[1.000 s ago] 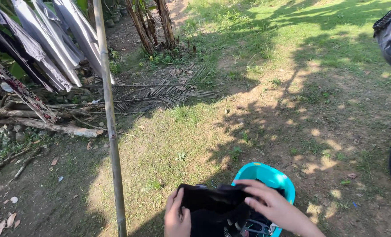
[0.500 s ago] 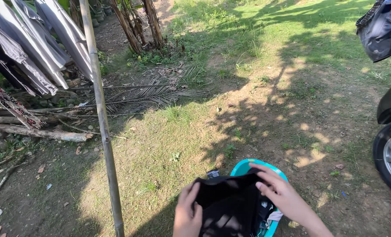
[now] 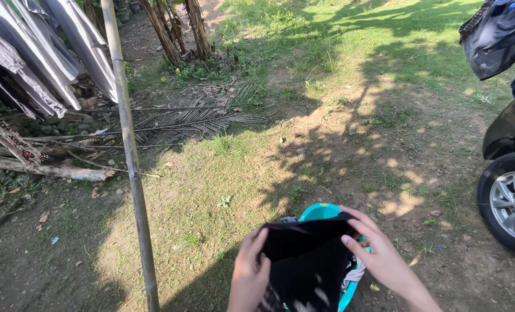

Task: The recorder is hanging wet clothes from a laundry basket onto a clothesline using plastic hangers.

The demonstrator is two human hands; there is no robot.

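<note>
— What have the hands got?
— The left hand (image 3: 249, 277) and the right hand (image 3: 379, 257) each pinch one top corner of a black garment (image 3: 306, 260), stretched flat between them, hands apart.
— Where is it?
— Low in view, right above a turquoise basin (image 3: 321, 211) on the grass. A bamboo pole (image 3: 131, 162) stands just left, a car wheel (image 3: 509, 202) well off right
</note>
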